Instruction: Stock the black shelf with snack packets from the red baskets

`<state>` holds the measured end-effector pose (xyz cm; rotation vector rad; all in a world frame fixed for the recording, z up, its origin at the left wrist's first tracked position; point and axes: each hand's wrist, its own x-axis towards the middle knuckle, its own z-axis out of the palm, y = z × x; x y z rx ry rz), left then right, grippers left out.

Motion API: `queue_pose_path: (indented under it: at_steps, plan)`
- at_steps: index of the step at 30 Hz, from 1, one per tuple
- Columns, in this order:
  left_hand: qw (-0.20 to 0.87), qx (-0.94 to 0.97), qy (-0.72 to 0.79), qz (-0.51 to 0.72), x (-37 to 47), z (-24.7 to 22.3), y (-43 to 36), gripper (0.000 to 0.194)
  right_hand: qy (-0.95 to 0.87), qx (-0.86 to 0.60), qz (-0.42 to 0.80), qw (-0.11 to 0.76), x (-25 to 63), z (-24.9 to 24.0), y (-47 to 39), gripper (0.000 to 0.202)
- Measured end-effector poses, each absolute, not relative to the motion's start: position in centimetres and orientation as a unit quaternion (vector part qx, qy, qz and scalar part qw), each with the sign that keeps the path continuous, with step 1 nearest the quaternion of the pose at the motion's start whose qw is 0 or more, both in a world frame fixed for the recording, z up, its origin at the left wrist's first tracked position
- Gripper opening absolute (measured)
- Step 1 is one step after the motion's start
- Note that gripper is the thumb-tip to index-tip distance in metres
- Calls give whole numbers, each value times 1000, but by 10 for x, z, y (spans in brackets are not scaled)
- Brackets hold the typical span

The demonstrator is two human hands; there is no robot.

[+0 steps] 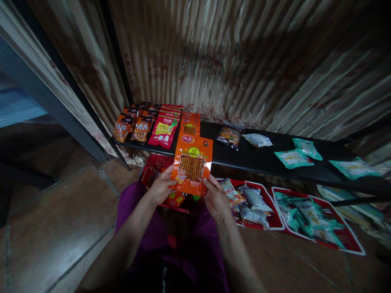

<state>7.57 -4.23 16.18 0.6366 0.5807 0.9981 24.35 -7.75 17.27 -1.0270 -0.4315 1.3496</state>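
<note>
Both my hands grip one orange snack packet (193, 167) by its lower corners, its see-through window showing brown sticks. My left hand (161, 187) pinches the left corner and my right hand (215, 195) the right one. The packet is held above a red basket (149, 162), which it partly hides. Behind it, a similar orange packet (190, 126) lies on the black shelf (210, 134). Left of that are red snack packets (165, 130), then several orange-and-black bags (143, 126).
Farther right on the shelf lie a dark snack bag (229, 135), a white packet (257, 140) and several green packets (293, 158). Below stand a red basket of white packets (279, 224) and another of green packets (356, 244). A striped curtain (214, 61) hangs behind; a dark post (114, 53) rises at left.
</note>
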Motion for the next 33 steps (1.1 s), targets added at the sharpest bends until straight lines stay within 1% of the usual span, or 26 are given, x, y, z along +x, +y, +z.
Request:
queue_pose_path:
  at_steps: [5, 11, 17, 21, 28, 30, 33]
  plan:
    - [783, 293, 285, 468, 78, 161, -43, 60, -192, -455, 592, 637, 245, 169, -78, 31]
    - [782, 272, 335, 451, 84, 150, -46, 51, -168, -484, 594, 620, 248, 153, -79, 32]
    - [770, 227, 387, 454, 94, 137, -44, 48, -163, -516, 596, 593, 253, 134, -77, 32]
    - [761, 230, 399, 457, 99, 128, -32, 47, -151, -525, 595, 590, 255, 128, -67, 32]
    - [704, 281, 416, 502, 115, 133, 17, 42, -170, -533, 551, 620, 259, 137, -17, 34]
    - [677, 297, 427, 520, 123, 136, 40, 47, -175, -531, 535, 633, 263, 140, 6, 34]
    - [607, 338, 472, 543, 136, 136, 82, 57, -197, -534, 501, 651, 270, 144, 47, 34]
